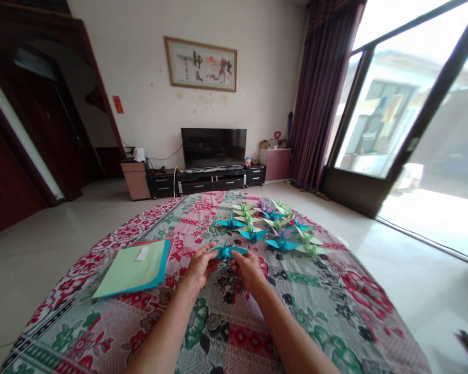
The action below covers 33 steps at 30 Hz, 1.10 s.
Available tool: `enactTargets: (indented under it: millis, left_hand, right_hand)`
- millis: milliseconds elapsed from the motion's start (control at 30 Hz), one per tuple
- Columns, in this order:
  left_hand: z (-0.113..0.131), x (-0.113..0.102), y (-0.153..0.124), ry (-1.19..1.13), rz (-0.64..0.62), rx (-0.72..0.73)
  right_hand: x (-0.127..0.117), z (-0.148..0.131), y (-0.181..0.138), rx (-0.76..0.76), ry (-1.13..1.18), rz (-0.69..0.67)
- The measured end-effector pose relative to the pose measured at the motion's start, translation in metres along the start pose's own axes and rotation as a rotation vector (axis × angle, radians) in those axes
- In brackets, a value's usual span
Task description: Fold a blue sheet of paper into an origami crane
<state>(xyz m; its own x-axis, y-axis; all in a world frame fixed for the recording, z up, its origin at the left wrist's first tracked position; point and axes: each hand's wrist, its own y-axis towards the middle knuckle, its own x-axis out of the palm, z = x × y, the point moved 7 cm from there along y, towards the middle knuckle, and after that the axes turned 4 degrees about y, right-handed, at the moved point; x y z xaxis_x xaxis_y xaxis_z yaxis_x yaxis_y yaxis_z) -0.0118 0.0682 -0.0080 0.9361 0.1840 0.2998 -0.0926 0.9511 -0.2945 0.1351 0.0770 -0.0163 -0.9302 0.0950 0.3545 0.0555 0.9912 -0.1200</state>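
Both my hands meet over a round table covered with a floral cloth. My left hand and my right hand pinch a small teal folded paper crane between their fingertips, just above the cloth. Beyond it stand several finished paper cranes in teal, green and purple, grouped at the far side of the table. A stack of coloured paper sheets, green on top, lies left of my left hand.
Past the table a tiled floor leads to a low TV cabinet with a television on the far wall. Tall glass doors and a dark curtain stand at the right.
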Motion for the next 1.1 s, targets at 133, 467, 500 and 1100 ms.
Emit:
enactTargets:
  millis: [133, 467, 500, 1100]
  left_hand:
    - [-0.002, -0.001, 0.003, -0.001, 0.002, 0.004]
    - [-0.007, 0.004, 0.003, -0.137, -0.078, -0.085]
    - [-0.008, 0.006, 0.003, -0.152, -0.088, -0.092]
    - [-0.009, 0.002, 0.006, -0.232, -0.066, -0.099]
  right_hand:
    - [-0.002, 0.0, 0.0, 0.013, 0.042, 0.017]
    - [0.014, 0.007, -0.003, 0.215, 0.434, -0.174]
    - [0.014, 0.008, -0.003, 0.247, 0.457, -0.171]
    - [0.011, 0.014, 0.0, 0.293, 0.548, -0.035]
